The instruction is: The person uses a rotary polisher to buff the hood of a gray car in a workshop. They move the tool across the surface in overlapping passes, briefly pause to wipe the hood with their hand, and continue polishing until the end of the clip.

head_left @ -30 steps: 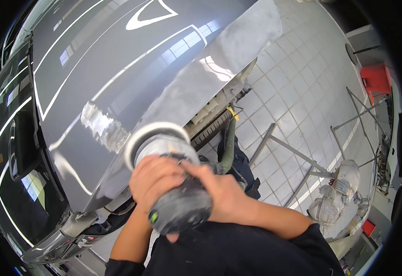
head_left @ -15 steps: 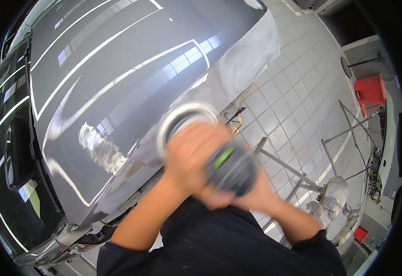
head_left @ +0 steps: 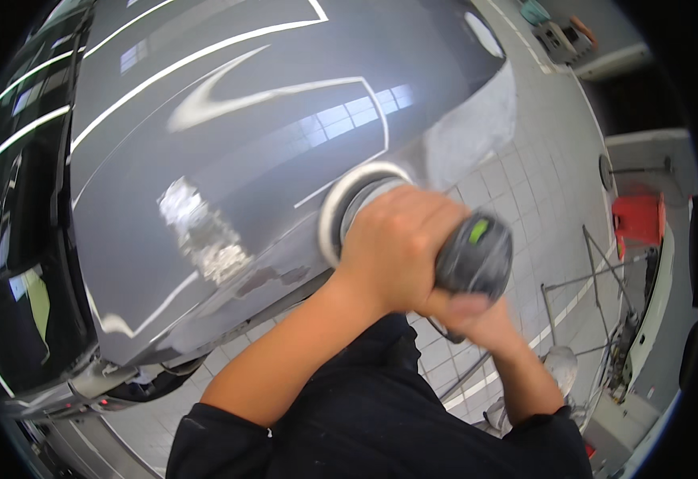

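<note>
One broad grey car panel [head_left: 245,148], gently curved, mirror-gloss, with white light lines and a gridded window reflected. To its right, pale square floor tiles [head_left: 517,207] with thin dark joints. Along the panel's edge, a dull matte band [head_left: 477,132], whitish-grey, cloudy against the gloss. At the edge too, near centre, a power tool [head_left: 485,263]: dusty dark rounded body, pale round pad [head_left: 331,219] tilted toward the panel; contact, cannot tell. Left of the tool, a silvery patch [head_left: 201,231], ragged outline, rough at the lower end. Over the tool's neck, left hand [head_left: 397,247], wrapped tight, knuckles up. Under the body, right hand [head_left: 489,323], blurred, fingers mostly hidden; cannot tell how closed. On the body's end, a small green mark [head_left: 478,231].
</note>
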Motion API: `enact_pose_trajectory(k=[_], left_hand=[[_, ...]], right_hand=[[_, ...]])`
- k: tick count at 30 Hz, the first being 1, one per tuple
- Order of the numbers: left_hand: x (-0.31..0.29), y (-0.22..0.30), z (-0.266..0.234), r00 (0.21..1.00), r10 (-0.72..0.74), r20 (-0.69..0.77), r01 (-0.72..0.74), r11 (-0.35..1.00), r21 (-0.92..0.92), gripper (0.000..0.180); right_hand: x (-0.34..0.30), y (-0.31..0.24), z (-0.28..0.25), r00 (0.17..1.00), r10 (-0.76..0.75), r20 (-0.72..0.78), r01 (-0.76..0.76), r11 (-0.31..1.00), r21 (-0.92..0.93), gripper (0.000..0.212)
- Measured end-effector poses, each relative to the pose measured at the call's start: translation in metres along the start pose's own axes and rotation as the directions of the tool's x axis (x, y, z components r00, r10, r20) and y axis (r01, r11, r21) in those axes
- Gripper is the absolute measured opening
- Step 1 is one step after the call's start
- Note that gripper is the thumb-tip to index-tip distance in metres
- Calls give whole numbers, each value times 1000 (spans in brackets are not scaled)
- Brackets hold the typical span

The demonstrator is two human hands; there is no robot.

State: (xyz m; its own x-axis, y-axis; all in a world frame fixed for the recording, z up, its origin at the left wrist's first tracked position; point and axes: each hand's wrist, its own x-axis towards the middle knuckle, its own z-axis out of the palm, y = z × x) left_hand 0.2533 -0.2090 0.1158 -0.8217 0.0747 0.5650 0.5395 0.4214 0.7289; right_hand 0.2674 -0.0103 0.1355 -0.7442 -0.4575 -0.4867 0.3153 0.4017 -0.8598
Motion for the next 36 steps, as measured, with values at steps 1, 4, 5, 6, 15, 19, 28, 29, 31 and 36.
enact_pose_trajectory(k=[1,4,5,6,15,19,28,29,31,36], left_hand=[[-14,6,-13,999,19,-38,-19,1000,16,84],[-64,27,-74,997,62,48,-65,995,75,102],[-78,41,-93,999,18,32,-20,999,46,83],[-99,51,-109,1000,-1,27,-2,993,119,68],[-228,86,-177,977,-48,-206,108,950,292,47],[-186,54,-135,985,78,-153,-31,957,287,43],[-62,23,-41,944,72,-323,-59,997,49,90],[-58,29,-43,929,-13,-369,16,1000,4,89],[-66,40,-56,871,-98,-481,98,995,-26,84],[-99,37,-108,708,-53,-704,29,999,-45,96]], right_hand=[[-3,8,16,992,-121,40,122,992,-14,71],[-15,6,81,862,-495,107,507,850,-148,88],[-25,15,105,868,-476,141,492,862,-117,91],[-31,23,127,863,-468,191,488,870,-74,94],[-43,1,212,691,-541,479,700,665,-258,90],[-35,5,164,737,-550,392,675,621,-398,96],[-13,-27,48,936,-325,137,350,809,-473,84],[-7,-35,41,901,-378,213,432,747,-505,84],[0,-67,51,899,-297,322,413,820,-398,84],[17,-141,112,840,-130,527,410,788,-459,80]])
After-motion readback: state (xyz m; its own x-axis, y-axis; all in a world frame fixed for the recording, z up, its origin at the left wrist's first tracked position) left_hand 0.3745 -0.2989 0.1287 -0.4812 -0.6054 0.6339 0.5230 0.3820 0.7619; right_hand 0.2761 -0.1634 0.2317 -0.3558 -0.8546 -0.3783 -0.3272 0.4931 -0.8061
